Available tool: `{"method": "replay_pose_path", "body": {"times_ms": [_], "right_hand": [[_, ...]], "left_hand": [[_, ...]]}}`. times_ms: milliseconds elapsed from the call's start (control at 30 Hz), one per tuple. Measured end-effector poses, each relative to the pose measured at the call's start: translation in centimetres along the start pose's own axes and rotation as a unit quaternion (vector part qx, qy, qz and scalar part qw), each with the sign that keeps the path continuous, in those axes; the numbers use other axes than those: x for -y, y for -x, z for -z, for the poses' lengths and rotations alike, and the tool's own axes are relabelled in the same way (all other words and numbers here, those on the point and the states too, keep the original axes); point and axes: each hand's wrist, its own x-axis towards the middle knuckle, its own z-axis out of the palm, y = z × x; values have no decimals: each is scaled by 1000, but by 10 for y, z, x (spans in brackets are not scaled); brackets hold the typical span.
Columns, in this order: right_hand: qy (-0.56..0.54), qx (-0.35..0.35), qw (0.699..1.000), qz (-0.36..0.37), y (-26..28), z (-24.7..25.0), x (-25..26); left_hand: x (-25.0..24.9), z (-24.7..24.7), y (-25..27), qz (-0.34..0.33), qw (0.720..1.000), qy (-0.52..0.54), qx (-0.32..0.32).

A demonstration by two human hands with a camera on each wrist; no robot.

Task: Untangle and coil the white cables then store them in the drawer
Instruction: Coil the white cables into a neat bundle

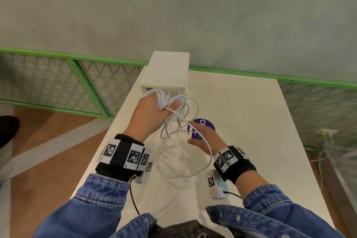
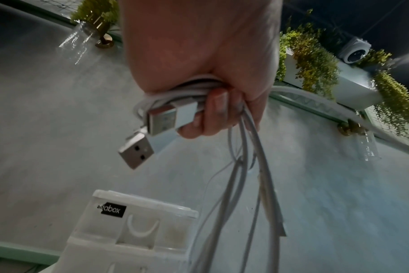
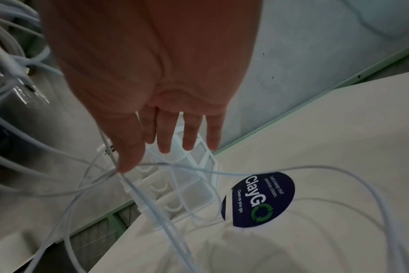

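Coiling is under way: the left hand grips a bundle of thin white cables, loose loops trailing onto the white counter. The right hand hangs open near them. Next, gather slack; the small white plastic drawer unit stands far.

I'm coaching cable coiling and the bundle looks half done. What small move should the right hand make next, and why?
Probably pinch the loose strand running under its fingers and feed another loop to the left hand. The left hand already grips a partial coil with two USB plugs sticking out, while long white cables trail tangled over the table. The right hand is open, holding nothing.
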Motion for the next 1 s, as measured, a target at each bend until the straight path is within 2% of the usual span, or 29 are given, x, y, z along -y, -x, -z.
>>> {"method": "replay_pose_path", "body": {"times_ms": [200,333,400,500,567,633,667,733,867,1000], "right_hand": [[-155,-44,986,29,-4,-11,9],[-230,-73,970,-12,-3,-5,6],[-243,-60,968,-19,2,0,1],[-204,-36,978,-1,8,6,-9],[-200,-109,974,-11,7,12,-16],[-219,-211,952,-33,7,21,-25],[-239,-241,940,-36,8,27,-29],[-272,-245,930,-39,12,37,-39],[-281,-218,933,-57,21,42,-56],[-306,-334,883,-123,21,42,-60]], "left_hand": [[2,7,-1,-22,1000,1,-6],[9,15,-2,-7,1000,9,-25],[12,23,-2,10,999,8,-45],[18,35,-3,62,995,1,-83],[28,41,-4,86,990,4,-109],[39,47,-5,98,986,11,-135],[44,50,-5,103,984,13,-146],[51,56,-5,117,980,12,-164],[56,64,-4,140,970,15,-200],[56,58,-5,153,969,7,-194]]}}
